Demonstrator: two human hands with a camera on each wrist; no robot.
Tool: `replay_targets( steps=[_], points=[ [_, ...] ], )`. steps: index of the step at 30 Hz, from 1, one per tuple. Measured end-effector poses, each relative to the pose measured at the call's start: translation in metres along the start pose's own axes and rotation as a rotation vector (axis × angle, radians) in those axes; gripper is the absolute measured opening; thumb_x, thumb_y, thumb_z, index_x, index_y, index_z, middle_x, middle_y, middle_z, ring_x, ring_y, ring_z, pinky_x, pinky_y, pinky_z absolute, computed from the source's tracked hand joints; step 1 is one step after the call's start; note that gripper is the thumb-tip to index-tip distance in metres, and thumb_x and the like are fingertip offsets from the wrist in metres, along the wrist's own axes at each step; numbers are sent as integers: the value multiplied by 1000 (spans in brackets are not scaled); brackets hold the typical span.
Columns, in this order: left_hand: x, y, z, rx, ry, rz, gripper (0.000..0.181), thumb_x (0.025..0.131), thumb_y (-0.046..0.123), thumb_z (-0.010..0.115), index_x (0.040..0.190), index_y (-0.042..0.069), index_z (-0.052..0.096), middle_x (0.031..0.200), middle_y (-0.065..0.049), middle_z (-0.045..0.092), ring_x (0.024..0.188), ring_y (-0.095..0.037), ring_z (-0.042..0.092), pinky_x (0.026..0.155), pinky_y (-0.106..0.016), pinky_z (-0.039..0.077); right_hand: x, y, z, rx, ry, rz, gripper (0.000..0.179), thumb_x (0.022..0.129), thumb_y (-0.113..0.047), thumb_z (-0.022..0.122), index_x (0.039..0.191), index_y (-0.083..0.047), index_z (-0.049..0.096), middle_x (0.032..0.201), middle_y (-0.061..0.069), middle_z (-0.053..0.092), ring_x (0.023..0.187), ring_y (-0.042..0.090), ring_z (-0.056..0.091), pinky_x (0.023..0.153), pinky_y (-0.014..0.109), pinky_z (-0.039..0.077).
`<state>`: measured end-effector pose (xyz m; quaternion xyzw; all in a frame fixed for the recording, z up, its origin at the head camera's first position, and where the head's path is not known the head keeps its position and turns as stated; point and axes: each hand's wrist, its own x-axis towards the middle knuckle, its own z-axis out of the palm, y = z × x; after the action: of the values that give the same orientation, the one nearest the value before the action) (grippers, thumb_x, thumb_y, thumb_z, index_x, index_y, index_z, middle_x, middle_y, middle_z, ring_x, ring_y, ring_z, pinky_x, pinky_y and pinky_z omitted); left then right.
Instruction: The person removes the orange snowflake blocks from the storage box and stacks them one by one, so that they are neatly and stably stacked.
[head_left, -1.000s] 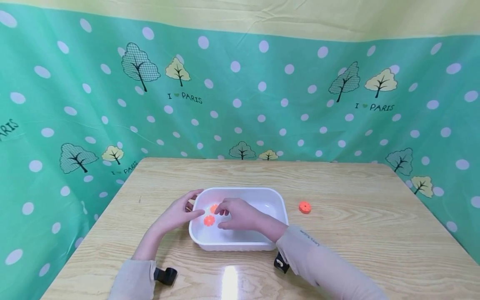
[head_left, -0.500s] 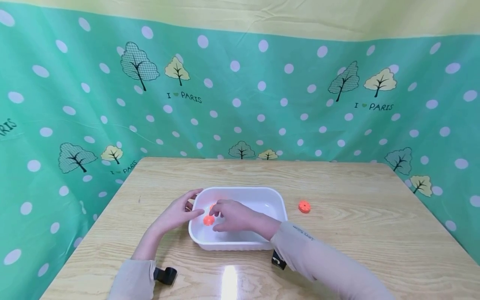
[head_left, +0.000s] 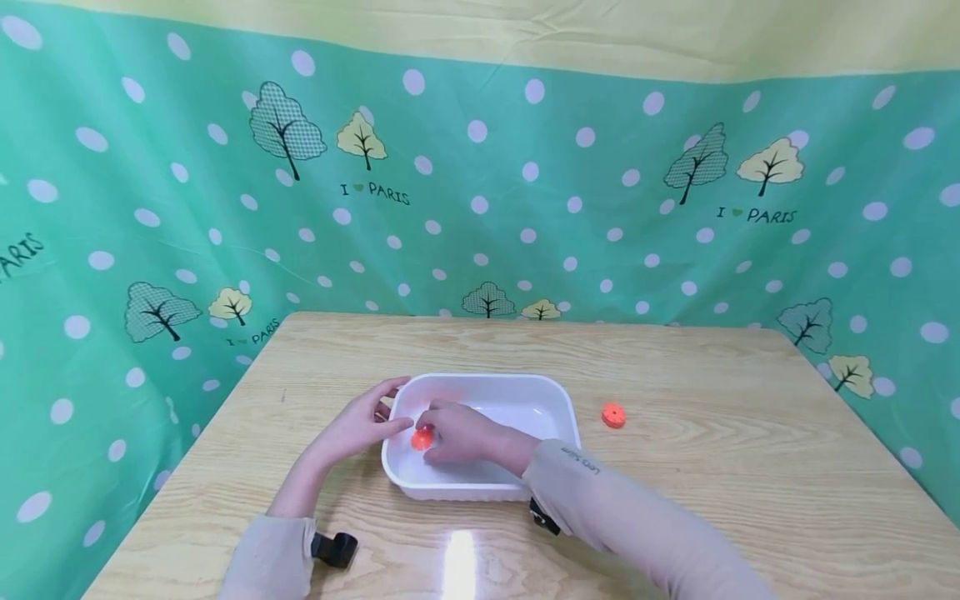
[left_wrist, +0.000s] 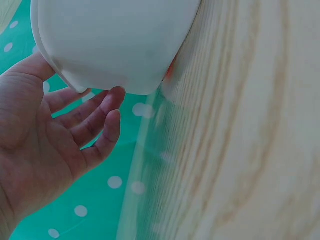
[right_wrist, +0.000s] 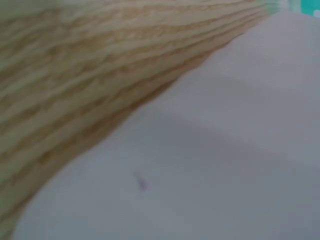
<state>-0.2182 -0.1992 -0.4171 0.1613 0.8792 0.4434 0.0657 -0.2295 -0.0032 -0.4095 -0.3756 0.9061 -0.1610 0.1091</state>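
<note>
A white rectangular basin (head_left: 480,492) stands mid-table. My left hand (head_left: 363,425) holds its left end, thumb over the rim and fingers outside; in the left wrist view the left hand (left_wrist: 60,120) has its fingertips against the outer wall. My right hand (head_left: 459,432) reaches down inside the basin, fingers bent beside an orange notched disc (head_left: 422,440) on the floor near the left end. Whether the fingers grip it is hidden. A second orange disc in the basin is covered by the hand. The right wrist view shows only the basin's wall (right_wrist: 200,165) and wood.
Another orange disc (head_left: 613,415), with small holes, lies on the wooden table (head_left: 675,367) right of the basin. Black wrist cameras, such as the left one (head_left: 337,550), hang under the sleeves. A green dotted curtain (head_left: 480,167) surrounds the table's back and sides.
My right hand has moved left and down to the orange discs, and the farther one is now covered by it. My left hand stays at the basin's left end.
</note>
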Motion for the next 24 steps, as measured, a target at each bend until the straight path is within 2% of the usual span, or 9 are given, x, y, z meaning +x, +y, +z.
replay_targets(
  steps=[5, 14, 24],
  points=[
    [0, -1, 0, -2, 4, 0, 65, 81, 31, 67, 137, 14, 37, 120, -9, 49, 81, -17, 55, 66, -27, 48, 3, 1, 3, -1, -4, 25, 37, 77, -28, 72, 108, -11, 64, 95, -6, 55, 79, 5, 47, 74, 15, 39],
    [1, 0, 1, 1, 2, -2, 66, 81, 32, 67, 137, 14, 37, 120, -9, 49, 82, -17, 56, 66, -28, 49, 5, 1, 2, 19, -25, 56, 24, 75, -28, 74, 94, -15, 65, 82, -8, 50, 71, 5, 45, 66, 15, 37],
    [0, 2, 1, 3, -2, -15, 67, 81, 32, 67, 138, 14, 36, 120, -9, 49, 82, -17, 55, 67, -28, 48, 5, 3, 4, -36, 2, -9, 17, 71, -21, 73, 83, -15, 63, 75, -9, 46, 69, 4, 42, 62, 13, 34]
  ],
)
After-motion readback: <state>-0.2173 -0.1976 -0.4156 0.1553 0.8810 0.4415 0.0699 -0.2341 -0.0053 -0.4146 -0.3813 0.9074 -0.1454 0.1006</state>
